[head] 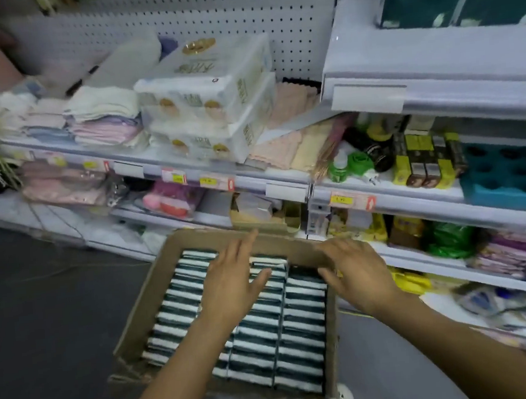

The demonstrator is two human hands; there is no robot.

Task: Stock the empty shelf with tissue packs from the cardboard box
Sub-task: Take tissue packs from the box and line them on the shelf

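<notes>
Cardboard box (333,336) nearest, packed with rows of dark green and white tissue packs (300,317). Left hand (231,285) spread flat above them, grip open; right hand (357,270) loose-fingered, holding nothing, over far rim. Beyond, white shelf (466,63), tilted.

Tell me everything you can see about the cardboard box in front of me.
The cardboard box is brown, open-topped and worn, its near left corner frayed. It sits low before the shelves, packed with three rows of dark green and white tissue packs standing on edge. The left hand hovers open over the packs; the right hand reaches over the far right corner, contact unclear.
</notes>
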